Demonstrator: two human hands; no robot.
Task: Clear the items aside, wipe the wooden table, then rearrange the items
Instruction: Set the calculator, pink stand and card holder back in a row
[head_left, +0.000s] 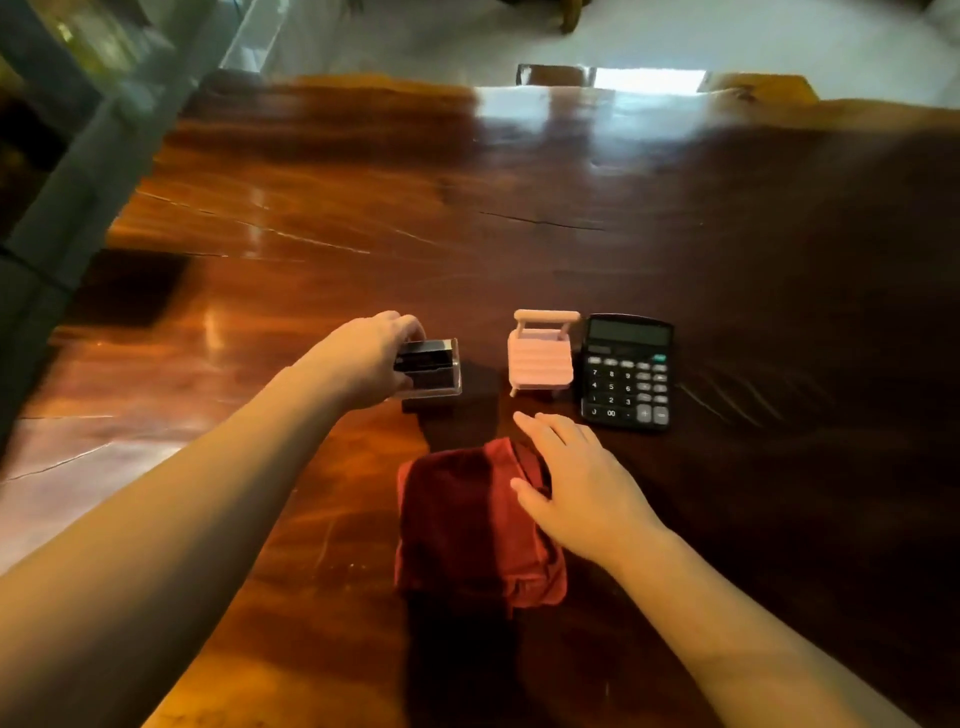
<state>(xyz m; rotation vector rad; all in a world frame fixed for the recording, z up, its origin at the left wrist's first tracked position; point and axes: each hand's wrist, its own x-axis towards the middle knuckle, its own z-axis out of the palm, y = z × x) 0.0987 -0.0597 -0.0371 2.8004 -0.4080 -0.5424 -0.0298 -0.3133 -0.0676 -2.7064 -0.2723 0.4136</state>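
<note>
A dark polished wooden table (519, 208) fills the view. My left hand (366, 358) grips a small clear box with black contents (434, 371) just left of centre; the box touches or hovers barely above the wood. To its right stands a little pink toy chair (540, 358), and beside that lies a black calculator (626, 371). A folded dark red cloth (467, 525) lies nearer to me. My right hand (576, 483) rests with spread fingers on the cloth's right edge, holding nothing.
The table's left edge (98, 249) runs diagonally beside grey furniture. A chair back (553, 74) shows beyond the far edge, on a pale floor. Bright glare lies on the wood at the far middle.
</note>
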